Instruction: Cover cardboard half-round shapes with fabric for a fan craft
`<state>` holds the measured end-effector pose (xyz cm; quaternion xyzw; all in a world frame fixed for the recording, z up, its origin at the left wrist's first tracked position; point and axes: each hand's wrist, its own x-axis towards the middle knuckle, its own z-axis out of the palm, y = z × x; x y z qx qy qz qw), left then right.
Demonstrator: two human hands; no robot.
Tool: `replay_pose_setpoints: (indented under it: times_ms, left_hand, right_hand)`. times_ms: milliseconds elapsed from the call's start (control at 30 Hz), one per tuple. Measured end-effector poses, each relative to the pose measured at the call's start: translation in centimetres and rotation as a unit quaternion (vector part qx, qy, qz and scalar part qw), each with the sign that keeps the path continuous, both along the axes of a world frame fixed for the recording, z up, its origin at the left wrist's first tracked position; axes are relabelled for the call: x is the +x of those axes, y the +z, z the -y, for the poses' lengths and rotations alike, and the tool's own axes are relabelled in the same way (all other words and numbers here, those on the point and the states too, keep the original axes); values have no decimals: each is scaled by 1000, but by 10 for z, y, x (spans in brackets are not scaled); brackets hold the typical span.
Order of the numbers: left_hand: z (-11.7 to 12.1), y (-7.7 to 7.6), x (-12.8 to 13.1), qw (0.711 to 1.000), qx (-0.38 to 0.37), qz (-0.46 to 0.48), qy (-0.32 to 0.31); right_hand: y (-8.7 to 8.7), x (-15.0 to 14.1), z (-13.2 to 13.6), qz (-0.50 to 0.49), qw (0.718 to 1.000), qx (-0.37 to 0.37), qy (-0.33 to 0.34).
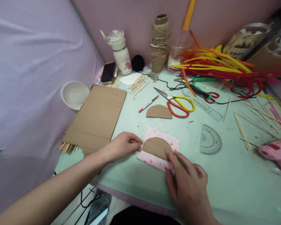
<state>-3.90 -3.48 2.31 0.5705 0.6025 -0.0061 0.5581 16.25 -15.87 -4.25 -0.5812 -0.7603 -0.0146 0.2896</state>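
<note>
A brown cardboard half-circle [156, 147] lies on a pink flowered piece of cloth [172, 140] on the pale green table [224, 178]. My left hand [123, 145] rests at the cloth's left edge, its fingers curled and pinching that edge. My right hand [189, 184] lies over the cloth's near right corner, fingers pressed on the cloth and on the lower edge of the half-circle. A second cardboard half-circle [159, 112] lies farther back, apart from both hands.
Yellow-and-red scissors [178, 104], a red pen [148, 104], a clear ruler [206, 106] and a protractor [210, 140] lie beyond the cloth. A cardboard sheet [96, 117], paper plate [74, 94], twine spool [159, 42], bottle [121, 51], pipe cleaners [220, 67], wooden sticks [255, 120] and a pink glue gun [276, 153] surround them.
</note>
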Motion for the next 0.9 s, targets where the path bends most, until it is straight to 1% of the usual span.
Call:
replay_pose_setpoints:
  times_ms: [67, 133, 233, 300, 367, 467, 567, 633, 733, 833, 900]
  left_hand:
    - [1, 0, 3, 999, 26, -30, -13]
    - [4, -1, 3, 998, 42, -38, -5]
    - [13, -6, 0, 998, 63, -1, 13]
    - [23, -12, -4, 993, 111, 30, 0]
    - [35, -18, -6, 980, 190, 42, -30]
    - [54, -27, -7, 948, 305, 11, -85]
    - [67, -34, -4, 918, 371, -50, -128]
    - [72, -36, -1, 906, 389, -83, -147]
    - [74, -37, 2, 897, 394, -111, -166]
    - [73, -37, 2, 893, 400, -112, -172]
    - [70, -36, -1, 893, 407, -90, -169]
  right_hand:
    - [0, 0, 0, -6, 1000, -2, -3]
    - [0, 0, 1, -23, 1000, -7, -9]
    - [1, 0, 1, -45, 999, -12, -16]
    - [1, 0, 0, -49, 999, -13, -15]
    - [1, 0, 0, -49, 999, -14, -15]
    - [1, -1, -1, -49, 999, -15, -16]
    - [1, -1, -1, -46, 999, -12, -17]
    - [1, -1, -1, -41, 999, -12, -15]
    - [1, -1, -1, -37, 999, -15, -15]
    - [0, -2, -1, -33, 999, -13, -18]
    - [0, -3, -1, -29, 999, -10, -17]
